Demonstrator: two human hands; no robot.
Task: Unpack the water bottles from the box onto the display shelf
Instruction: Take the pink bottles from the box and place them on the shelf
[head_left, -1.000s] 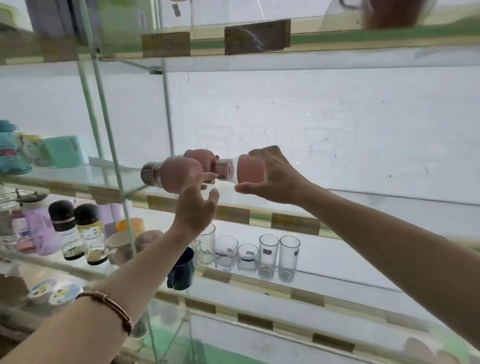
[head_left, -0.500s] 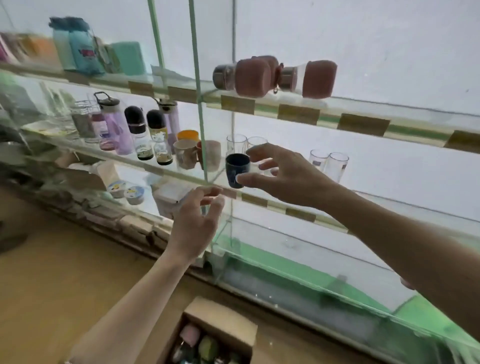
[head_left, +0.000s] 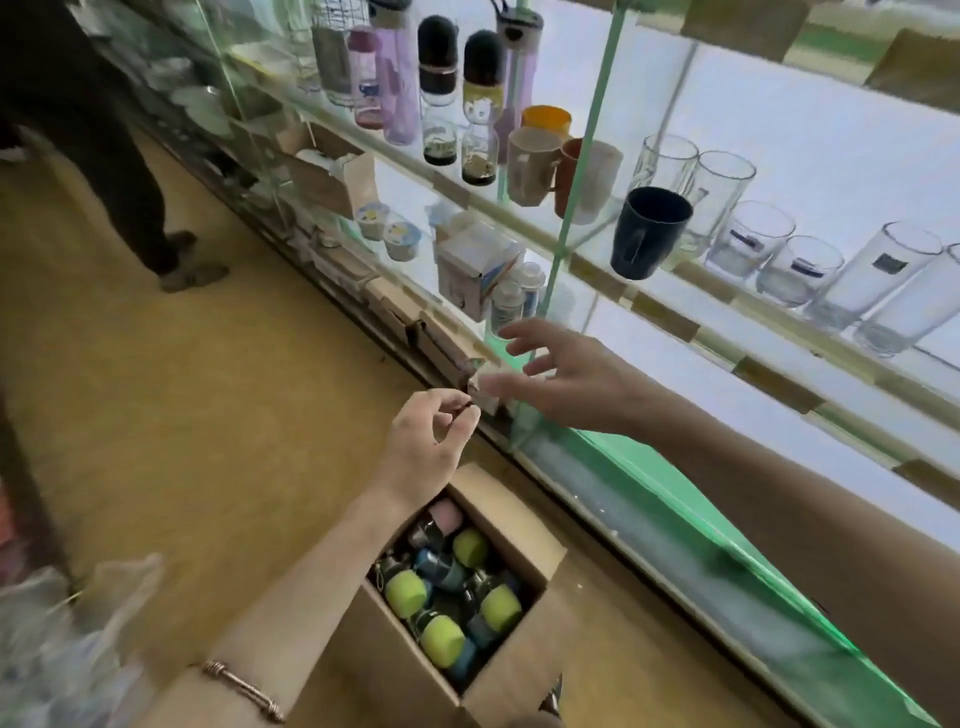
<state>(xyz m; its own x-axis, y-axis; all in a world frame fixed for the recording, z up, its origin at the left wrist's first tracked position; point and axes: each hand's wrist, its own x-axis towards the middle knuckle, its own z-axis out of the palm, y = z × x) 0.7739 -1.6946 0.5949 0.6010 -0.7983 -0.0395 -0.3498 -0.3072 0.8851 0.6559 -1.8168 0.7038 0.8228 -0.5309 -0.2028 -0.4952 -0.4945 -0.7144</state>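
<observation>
Head view is tilting down now: a second ago I was seeing both hands up at the shelf around the pink bottles, and those bottles are no longer showing. I am now seeing the left hand (head_left: 431, 447) hanging over the far end of the cardboard box (head_left: 524, 670), fingers loosely curled and gripping nothing, a bracelet (head_left: 244, 688) on its wrist. The right hand (head_left: 563, 374) is reaching out to the right of it with fingers spread and released, in front of the glass display shelf (head_left: 670, 317). The water bottles (head_left: 447, 587), with green, blue and pink caps, are lying packed in the open box on the floor, near me. On the shelf I am seeing a dark mug (head_left: 647, 231) and clear glasses (head_left: 800, 260) with small labels too blurred to read. Another person's legs (head_left: 130, 171) are standing far left.
</observation>
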